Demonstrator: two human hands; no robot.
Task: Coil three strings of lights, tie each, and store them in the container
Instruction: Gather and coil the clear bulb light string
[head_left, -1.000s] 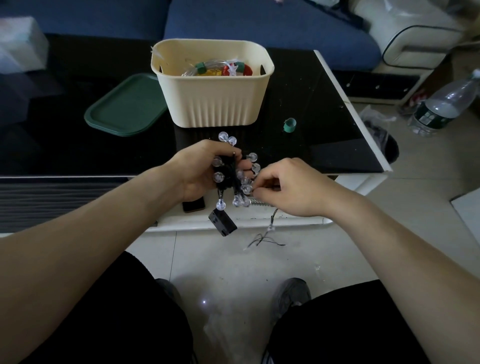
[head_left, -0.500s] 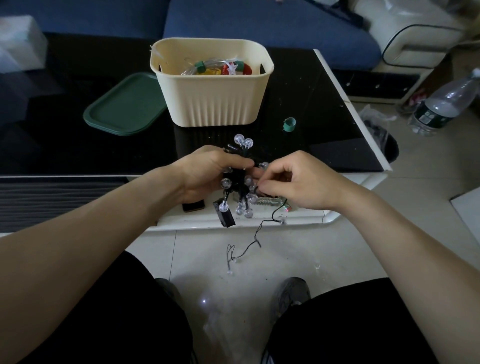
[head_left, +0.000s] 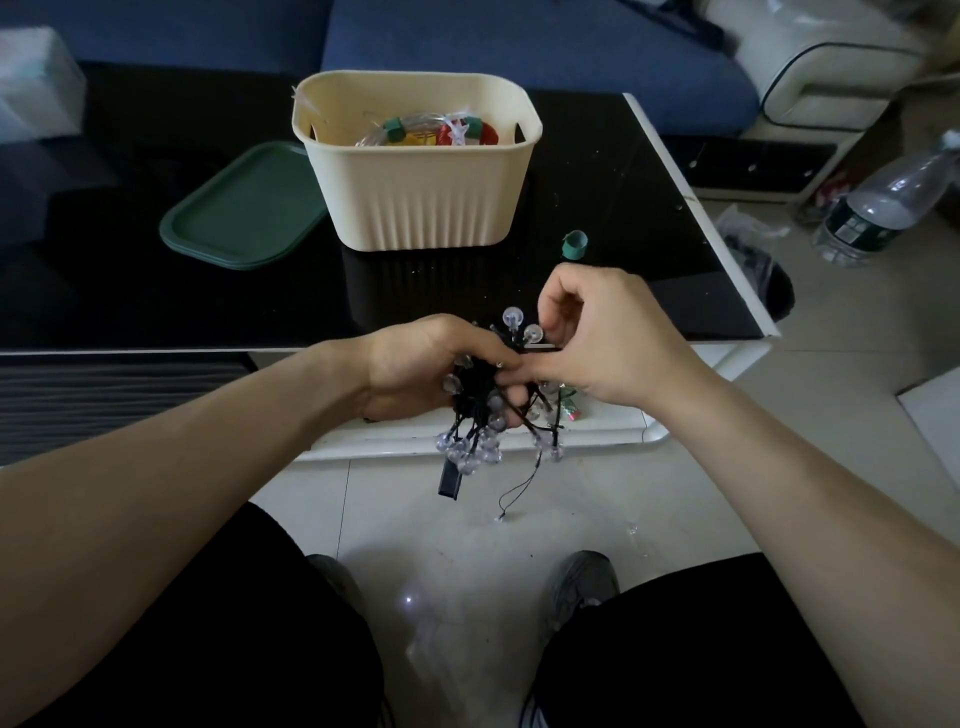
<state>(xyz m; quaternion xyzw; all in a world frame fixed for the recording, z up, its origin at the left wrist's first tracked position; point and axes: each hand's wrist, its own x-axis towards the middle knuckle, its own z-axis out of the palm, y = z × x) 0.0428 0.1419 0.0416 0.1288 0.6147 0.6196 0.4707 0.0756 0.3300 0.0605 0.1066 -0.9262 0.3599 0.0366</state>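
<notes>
1. String of lights (head_left: 475, 410): the coil in progress is a dark-wired bundle studded with small clear round bulbs, held in the air just in front of the near edge of the bench (head_left: 649, 218), a glossy black slab with a white rim. This item opens the list as the task's own thing; the rest run from largest to smallest.
2. Blue sofa (head_left: 519, 47): soft cushions run along the far side of the bench.
3. Container (head_left: 421, 202): a cream plastic tub with ribbed walls, rounded corners and cut-out handles stands upright and open on the bench. Inside lie earlier coils (head_left: 426, 130), clear-wired, with green ties and a red and yellow piece among them.
4. Green lid (head_left: 244, 213): a flat, rounded rectangle lies on the bench just left of the container.
5. Left hand (head_left: 431, 364): its fingers curl round the middle of the bundle, whose long axis runs roughly up and down, with two bulbs sticking up and most bulbs hanging below.
6. Right hand (head_left: 602, 343): its fingertips pinch the wire at the bundle's upper part, touching the left hand.
7. Black box (head_left: 451, 483): a small rectangular block hangs from the bundle's lower end, beside a thin loose wire tail (head_left: 514, 493) that dangles above the tiled floor.
8. Green ring (head_left: 574, 244): a small band sits on the bench right of the container.
</notes>
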